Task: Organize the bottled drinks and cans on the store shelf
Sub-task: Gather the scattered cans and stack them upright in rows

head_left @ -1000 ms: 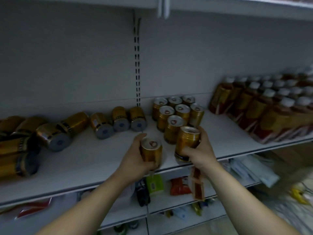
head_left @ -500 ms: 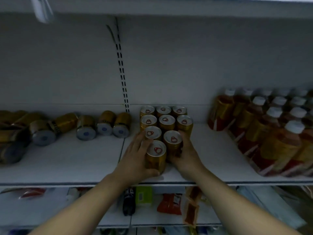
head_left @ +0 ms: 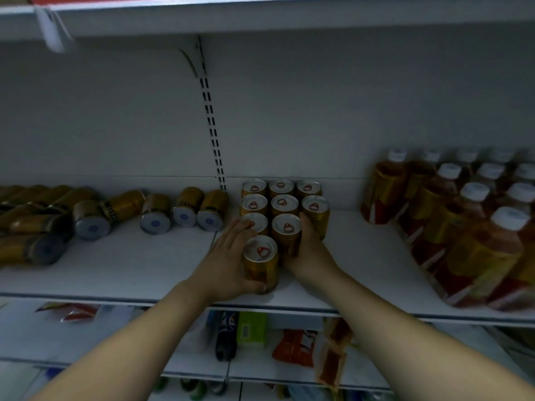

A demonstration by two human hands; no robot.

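Several gold cans stand upright in a tight block (head_left: 282, 202) on the white shelf (head_left: 130, 264), red pull tabs up. My left hand (head_left: 228, 261) wraps the front-left can (head_left: 260, 263), thumb under its base side and fingers spread along its left. My right hand (head_left: 307, 247) grips the can (head_left: 286, 233) just behind and to the right, pressing it against the block. More gold cans (head_left: 182, 211) lie on their sides to the left. Bottled drinks with white caps (head_left: 469, 215) stand in rows at the right.
The upper shelf's edge (head_left: 260, 13) hangs overhead with a price tag at the left. A slotted upright (head_left: 212, 134) runs down the back wall. The lower shelf holds snack packets (head_left: 292, 347) and a dark bottle (head_left: 227, 334).
Both cans, held above the shelf a second ago, now stand on it at the front of the block. My view has shifted closer and to the left.
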